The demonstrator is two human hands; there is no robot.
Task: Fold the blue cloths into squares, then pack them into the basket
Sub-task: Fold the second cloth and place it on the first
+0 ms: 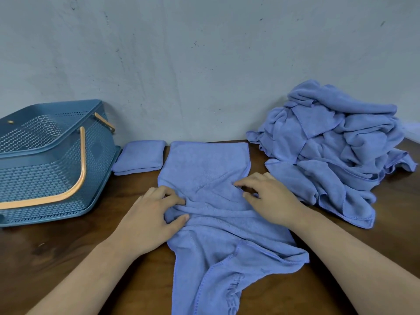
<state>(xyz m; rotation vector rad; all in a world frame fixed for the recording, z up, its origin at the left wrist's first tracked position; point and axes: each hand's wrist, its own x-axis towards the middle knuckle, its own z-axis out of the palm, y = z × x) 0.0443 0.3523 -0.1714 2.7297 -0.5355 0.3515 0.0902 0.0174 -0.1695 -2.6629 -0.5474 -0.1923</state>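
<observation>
A long blue cloth [204, 164] lies spread down the middle of the wooden table, bunched at its waist. My left hand [152, 217] pinches a gathered fold at the cloth's left side between thumb and fingers. My right hand [270, 196] rests on the cloth's right side with curled fingers gripping the fabric. A folded blue square [141, 156] lies just left of the cloth's far end. The blue perforated basket [34, 178] with tan handles stands at the left; I can see nothing inside it. A heap of unfolded blue cloths [336, 142] sits at the right.
A grey wall [181, 64] runs directly behind the table. The brown tabletop [68, 251] shows between the basket and my left arm. The cloth's near end hangs toward the table's front edge, with lettering on it.
</observation>
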